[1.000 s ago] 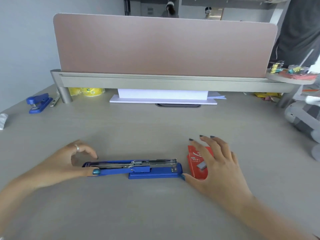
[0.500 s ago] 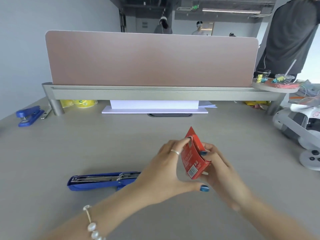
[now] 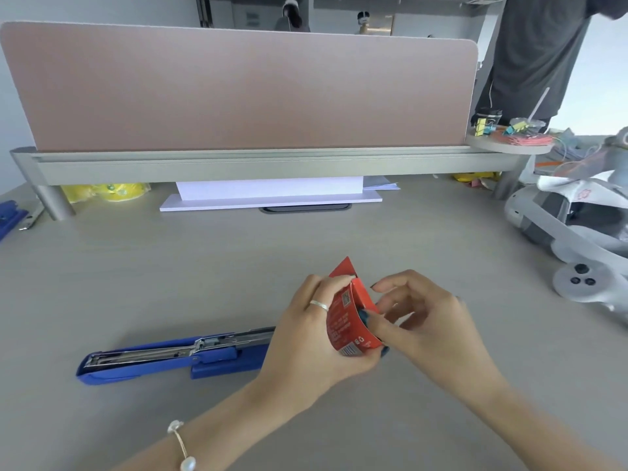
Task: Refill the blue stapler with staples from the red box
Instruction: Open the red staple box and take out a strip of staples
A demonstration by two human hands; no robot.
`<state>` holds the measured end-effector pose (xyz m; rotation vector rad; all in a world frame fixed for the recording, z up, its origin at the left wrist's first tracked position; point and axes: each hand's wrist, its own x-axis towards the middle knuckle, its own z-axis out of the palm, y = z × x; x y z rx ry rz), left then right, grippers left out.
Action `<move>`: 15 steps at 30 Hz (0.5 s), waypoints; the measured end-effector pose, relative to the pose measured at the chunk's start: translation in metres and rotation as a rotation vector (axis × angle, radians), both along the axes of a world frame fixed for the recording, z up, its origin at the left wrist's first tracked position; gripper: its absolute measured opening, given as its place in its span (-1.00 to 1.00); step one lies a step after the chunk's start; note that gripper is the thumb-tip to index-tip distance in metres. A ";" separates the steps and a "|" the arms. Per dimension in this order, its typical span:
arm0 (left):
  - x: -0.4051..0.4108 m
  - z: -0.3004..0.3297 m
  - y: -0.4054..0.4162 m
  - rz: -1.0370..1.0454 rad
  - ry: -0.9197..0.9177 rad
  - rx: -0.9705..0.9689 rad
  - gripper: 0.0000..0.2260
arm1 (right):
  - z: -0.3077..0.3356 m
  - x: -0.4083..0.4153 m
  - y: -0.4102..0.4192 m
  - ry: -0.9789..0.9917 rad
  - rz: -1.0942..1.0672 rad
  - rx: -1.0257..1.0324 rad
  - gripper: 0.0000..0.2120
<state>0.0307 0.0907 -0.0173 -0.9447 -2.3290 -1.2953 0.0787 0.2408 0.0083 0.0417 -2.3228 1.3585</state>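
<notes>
hands, left (image 3: 306,334) and right (image 3: 428,321), grip red box (image 3: 350,321) above desk (image 3: 238,266); blue stapler (image 3: 170,358) lies open.

2 staplers (image 3: 170,358) (image 3: 10,217), 1 red box (image 3: 350,321), 2 hands (image 3: 306,338) (image 3: 424,328)

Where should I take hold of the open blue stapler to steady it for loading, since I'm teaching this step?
Take the flat blue stapler by its far-left end, gripping from above across its narrow sides. It lies opened flat on the grey desk, metal channel facing up; the left hand covers its right end.
</notes>
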 end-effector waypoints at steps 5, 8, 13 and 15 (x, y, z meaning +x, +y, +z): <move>0.001 -0.001 0.001 -0.008 0.008 -0.013 -0.39 | 0.001 0.005 -0.005 0.106 -0.018 0.091 -0.66; 0.005 -0.003 0.000 -0.006 0.007 0.014 -0.39 | 0.002 0.006 -0.005 0.156 0.015 0.132 -0.71; 0.006 -0.004 0.000 0.011 0.021 0.018 -0.39 | 0.003 0.004 0.003 0.215 0.128 0.255 -0.75; 0.006 -0.004 0.001 0.009 0.026 0.016 -0.40 | 0.001 0.003 0.006 0.239 0.131 0.349 -0.73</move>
